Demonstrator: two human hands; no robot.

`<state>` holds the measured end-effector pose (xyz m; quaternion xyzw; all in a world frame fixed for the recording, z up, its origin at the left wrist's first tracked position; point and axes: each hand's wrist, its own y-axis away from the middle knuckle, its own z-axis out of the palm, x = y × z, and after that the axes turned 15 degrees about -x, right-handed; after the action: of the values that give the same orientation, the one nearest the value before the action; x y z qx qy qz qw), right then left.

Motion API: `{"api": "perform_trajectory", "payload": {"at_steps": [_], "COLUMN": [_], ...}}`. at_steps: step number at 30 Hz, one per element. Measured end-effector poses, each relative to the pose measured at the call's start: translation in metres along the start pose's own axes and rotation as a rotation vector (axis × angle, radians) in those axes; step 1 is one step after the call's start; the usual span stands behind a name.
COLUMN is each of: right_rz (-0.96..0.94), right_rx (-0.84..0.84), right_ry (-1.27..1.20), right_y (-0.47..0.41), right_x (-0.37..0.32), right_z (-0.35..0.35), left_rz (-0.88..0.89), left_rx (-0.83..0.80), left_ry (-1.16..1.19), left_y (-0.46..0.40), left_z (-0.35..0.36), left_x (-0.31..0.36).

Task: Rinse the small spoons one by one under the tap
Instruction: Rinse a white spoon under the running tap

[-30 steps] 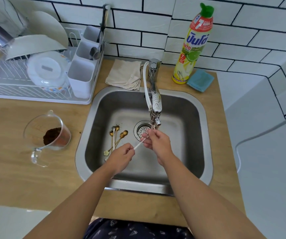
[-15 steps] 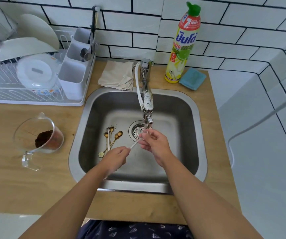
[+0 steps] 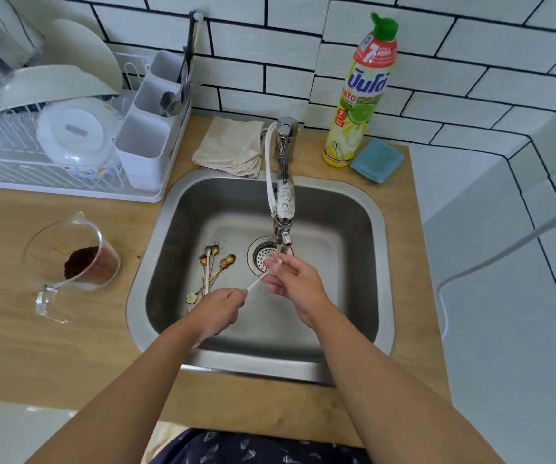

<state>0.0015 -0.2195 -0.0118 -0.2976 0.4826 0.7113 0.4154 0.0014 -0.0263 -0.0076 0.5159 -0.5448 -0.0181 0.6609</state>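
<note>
The steel sink (image 3: 353, 209) is set in the wooden surface (image 3: 52, 346), the tap (image 3: 283, 195) reaching over its drain. At nine o'clock from the drain lie several gold small spoons (image 3: 214, 266) on the basin floor. A thin white spoon (image 3: 259, 281) slants beneath the spout. The left hand (image 3: 218, 309) pinches its handle end; the right hand (image 3: 295, 283) curls its fingers round the bowl end.
</note>
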Motion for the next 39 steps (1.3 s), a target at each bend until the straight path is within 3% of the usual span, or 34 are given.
{"api": "perform_trajectory", "payload": {"at_steps": [5,17,28,39], "right_rz": [-0.007,-0.022,-0.035,-0.058], "right_rx": [-0.092,0.020,0.049,0.071], "right_ry": [-0.015,-0.023,0.163,0.053], "right_y": [-0.004,-0.004,-0.010,-0.009], "right_x": [-0.002,0.008,0.008,0.002], "right_z": [-0.006,-0.004,0.005,-0.002], "left_rz": [0.024,0.064,0.017,0.006], "left_rx": [-0.127,-0.069,-0.103,-0.172], "left_ry": [0.243,0.050,0.113,0.196], "left_y": [0.001,0.001,0.000,0.000], "left_z": [-0.006,-0.004,-0.007,-0.006], "left_x": [0.000,-0.001,-0.002,0.013]}}
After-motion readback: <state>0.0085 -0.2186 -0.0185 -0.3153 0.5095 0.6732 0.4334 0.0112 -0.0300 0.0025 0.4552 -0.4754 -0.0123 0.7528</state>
